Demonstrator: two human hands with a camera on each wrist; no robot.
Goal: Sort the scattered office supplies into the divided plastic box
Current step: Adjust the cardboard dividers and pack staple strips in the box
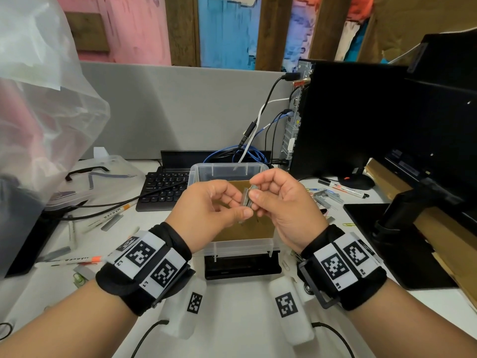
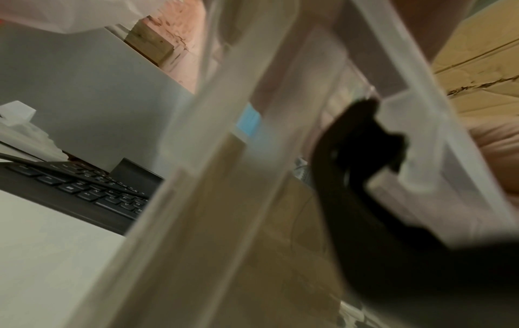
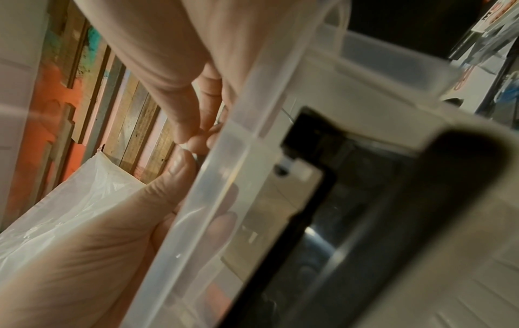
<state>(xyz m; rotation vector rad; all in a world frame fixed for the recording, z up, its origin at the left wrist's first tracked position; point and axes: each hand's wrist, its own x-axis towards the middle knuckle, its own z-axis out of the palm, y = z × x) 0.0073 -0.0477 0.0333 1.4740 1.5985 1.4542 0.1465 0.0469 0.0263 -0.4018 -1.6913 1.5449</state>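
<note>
Over the clear plastic box, both hands meet on a small stack of grey staple strips. My left hand pinches its lower end and my right hand pinches its upper end. A brown cardboard divider stands inside the box. In the right wrist view my right hand has thumb and fingertips pressed together beside the box wall. The left wrist view is blurred: the box wall and its black latch fill it, and the fingers are hidden.
Markers and staple strips lie left of the box. More staple strips, a marker and paper clips lie right. A keyboard, a computer tower and a plastic bag crowd the desk.
</note>
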